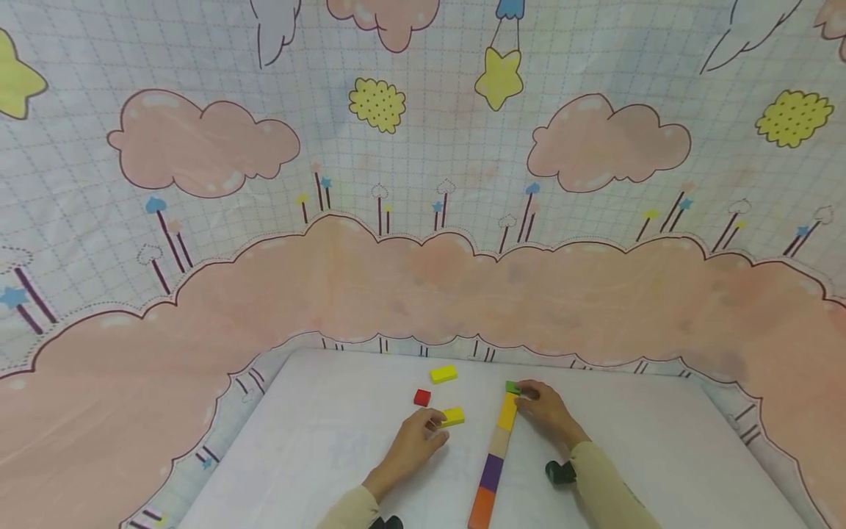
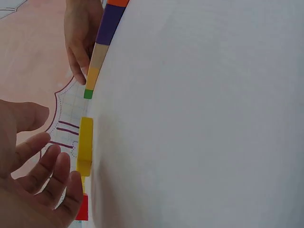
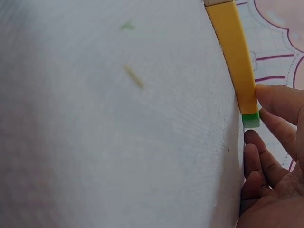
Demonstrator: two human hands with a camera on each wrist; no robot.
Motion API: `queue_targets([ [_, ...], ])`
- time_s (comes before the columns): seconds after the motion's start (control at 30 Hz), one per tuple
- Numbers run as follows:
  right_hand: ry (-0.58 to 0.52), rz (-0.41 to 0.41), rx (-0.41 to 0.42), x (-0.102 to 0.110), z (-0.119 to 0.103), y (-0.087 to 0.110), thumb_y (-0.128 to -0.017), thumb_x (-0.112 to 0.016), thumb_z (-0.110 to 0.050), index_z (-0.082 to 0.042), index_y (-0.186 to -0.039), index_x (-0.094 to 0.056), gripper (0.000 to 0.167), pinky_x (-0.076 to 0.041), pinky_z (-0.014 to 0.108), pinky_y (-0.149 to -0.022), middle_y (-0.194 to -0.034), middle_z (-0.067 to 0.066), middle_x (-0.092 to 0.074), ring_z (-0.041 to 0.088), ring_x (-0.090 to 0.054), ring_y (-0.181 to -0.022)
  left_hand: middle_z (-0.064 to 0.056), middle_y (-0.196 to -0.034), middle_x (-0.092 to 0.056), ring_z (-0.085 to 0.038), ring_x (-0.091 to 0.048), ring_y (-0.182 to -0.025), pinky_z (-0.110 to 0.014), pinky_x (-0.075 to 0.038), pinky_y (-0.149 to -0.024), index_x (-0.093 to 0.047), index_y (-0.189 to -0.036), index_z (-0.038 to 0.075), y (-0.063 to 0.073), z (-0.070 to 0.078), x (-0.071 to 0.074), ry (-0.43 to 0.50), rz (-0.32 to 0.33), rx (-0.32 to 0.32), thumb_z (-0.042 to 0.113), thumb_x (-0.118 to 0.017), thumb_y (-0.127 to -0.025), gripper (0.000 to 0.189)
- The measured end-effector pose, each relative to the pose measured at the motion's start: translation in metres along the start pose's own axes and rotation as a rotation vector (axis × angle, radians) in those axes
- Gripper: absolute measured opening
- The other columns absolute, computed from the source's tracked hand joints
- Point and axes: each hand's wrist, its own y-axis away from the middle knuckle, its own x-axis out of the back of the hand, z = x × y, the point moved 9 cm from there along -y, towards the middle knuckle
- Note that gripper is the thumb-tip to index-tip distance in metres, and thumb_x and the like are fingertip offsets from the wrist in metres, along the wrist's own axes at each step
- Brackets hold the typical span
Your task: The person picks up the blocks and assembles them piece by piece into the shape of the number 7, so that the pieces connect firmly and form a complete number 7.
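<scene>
A row of blocks runs end to end across the white table: a green block (image 1: 512, 386) at the far end, then a yellow-orange block (image 1: 507, 411), a beige block (image 1: 499, 442), a purple block (image 1: 491, 472) and an orange block (image 1: 482, 508). My right hand (image 1: 547, 409) is at the far end of this row. In the right wrist view its thumb touches the side of the yellow-orange block, and another finger is close to the green block. My left hand (image 1: 411, 444), fingers loosely bent and apart, hovers beside a loose yellow block (image 1: 453, 417), holding nothing.
Farther back on the white table (image 1: 317, 411) lie a second yellow block (image 1: 443, 375) and a small red block (image 1: 422, 397). A cloth (image 1: 410, 286) printed with clouds and stars hangs behind the table. Dark wrist gear (image 1: 560, 472) is by the right sleeve.
</scene>
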Motion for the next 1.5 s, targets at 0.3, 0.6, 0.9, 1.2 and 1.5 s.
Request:
queue_targets([
  [0.3, -0.044, -0.007, -0.020, 0.000, -0.001, 0.003, -0.092, -0.066, -0.024, -0.012, -0.127, -0.063, 0.037, -0.036, 0.057, -0.110, -0.138, 0.017, -0.056, 0.038, -0.049, -0.129, -0.002, -0.102, -0.062, -0.015, -0.055, -0.094, -0.031, -0.050, -0.084, -0.064, -0.106, 0.009, -0.003, -0.011, 0.012, -0.046, 0.069, 0.133, 0.020, -0.073, -0.087, 0.024],
  [0.6, -0.041, 0.000, -0.014, 0.000, -0.002, 0.002, -0.091, -0.066, -0.024, -0.012, -0.127, -0.063, 0.038, -0.036, 0.057, -0.110, -0.137, 0.015, -0.057, 0.036, -0.050, -0.128, -0.004, -0.103, -0.063, -0.018, -0.056, -0.094, -0.041, -0.052, -0.089, -0.066, -0.112, 0.008, -0.007, -0.023, 0.015, -0.099, 0.116, 0.242, 0.018, -0.076, -0.084, 0.032],
  [0.9, -0.031, -0.002, -0.011, 0.000, -0.001, 0.003, -0.092, -0.066, -0.024, -0.012, -0.127, -0.063, 0.038, -0.037, 0.057, -0.109, -0.136, 0.016, -0.057, 0.036, -0.051, -0.127, -0.007, -0.105, -0.064, -0.019, -0.054, -0.092, -0.041, -0.050, -0.088, -0.066, -0.113, 0.004, -0.019, -0.022, 0.012, -0.049, 0.070, 0.226, 0.016, -0.078, -0.082, 0.036],
  [1.2, -0.018, 0.002, -0.004, 0.000, 0.001, 0.002, -0.092, -0.066, -0.025, -0.012, -0.128, -0.062, 0.038, -0.037, 0.056, -0.109, -0.136, 0.015, -0.057, 0.036, -0.051, -0.127, -0.010, -0.109, -0.066, -0.022, -0.057, -0.095, -0.046, -0.050, -0.094, -0.067, -0.112, 0.005, -0.026, -0.026, 0.007, -0.052, 0.029, 0.274, 0.015, -0.082, -0.078, 0.038],
  [1.5, -0.018, 0.001, -0.001, 0.000, 0.003, 0.001, -0.092, -0.066, -0.024, -0.013, -0.128, -0.062, 0.038, -0.036, 0.057, -0.110, -0.138, 0.015, -0.056, 0.036, -0.050, -0.129, -0.006, -0.103, -0.065, -0.021, -0.055, -0.093, -0.045, -0.051, -0.093, -0.068, -0.108, 0.008, -0.025, -0.030, 0.004, -0.050, 0.025, 0.324, 0.015, -0.082, -0.078, 0.034],
])
